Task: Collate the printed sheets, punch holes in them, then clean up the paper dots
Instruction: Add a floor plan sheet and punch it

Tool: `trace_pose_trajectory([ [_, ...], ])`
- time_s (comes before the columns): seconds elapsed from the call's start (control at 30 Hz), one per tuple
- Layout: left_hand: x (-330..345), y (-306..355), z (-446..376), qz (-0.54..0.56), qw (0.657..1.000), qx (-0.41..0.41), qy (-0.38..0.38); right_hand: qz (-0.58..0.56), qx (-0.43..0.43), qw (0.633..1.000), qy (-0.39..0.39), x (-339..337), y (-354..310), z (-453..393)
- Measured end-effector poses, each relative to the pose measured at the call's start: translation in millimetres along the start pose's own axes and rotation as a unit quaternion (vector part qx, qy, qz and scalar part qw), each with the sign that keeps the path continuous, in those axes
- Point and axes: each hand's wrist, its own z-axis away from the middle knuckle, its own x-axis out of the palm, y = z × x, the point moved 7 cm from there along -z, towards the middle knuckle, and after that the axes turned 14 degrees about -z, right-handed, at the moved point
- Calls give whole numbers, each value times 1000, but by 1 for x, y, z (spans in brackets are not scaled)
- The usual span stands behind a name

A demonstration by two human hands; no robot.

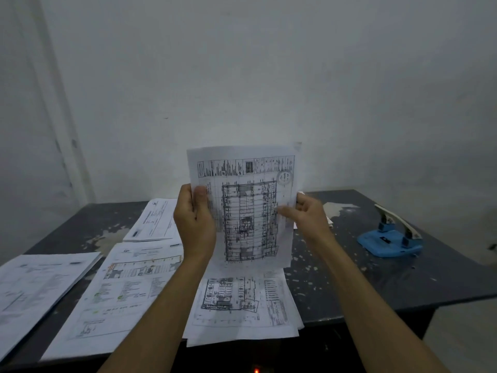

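Observation:
I hold a printed sheet (246, 200) with a floor-plan drawing upright above the table. My left hand (195, 219) grips its left edge, thumb on the front. My right hand (309, 214) pinches its right edge. Below it a pile of drawing sheets (242, 305) lies at the table's front edge. More printed piles lie to the left: one with coloured marks (121, 292), one at the far left (35, 286), one further back (156, 219). A blue hole punch (391, 239) stands at the right of the table, apart from both hands.
The dark table (363, 278) has a chipped, speckled top. A white wall rises right behind it. A bit of paper (329, 219) shows behind my right hand. A small red light (256, 370) glows below the front edge.

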Motion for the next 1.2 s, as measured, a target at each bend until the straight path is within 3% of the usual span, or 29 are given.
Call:
trace_pose_trajectory([
  [0.37,2,-18,17,36,997,-44,-46,-45,-71,991,107,-11,24,27],
  [0.47,3,-17,17,41,997,-43,-49,-35,-49,996,59,5,27,27],
  [0.57,2,-20,18,45,997,-43,-52,-61,-70,991,99,3,27,28],
  [0.77,-1,-21,18,52,996,-45,-56,-55,-98,990,83,13,23,28],
  [1.2,1,-26,20,35,996,-44,-66,-52,-52,993,93,4,41,18],
])
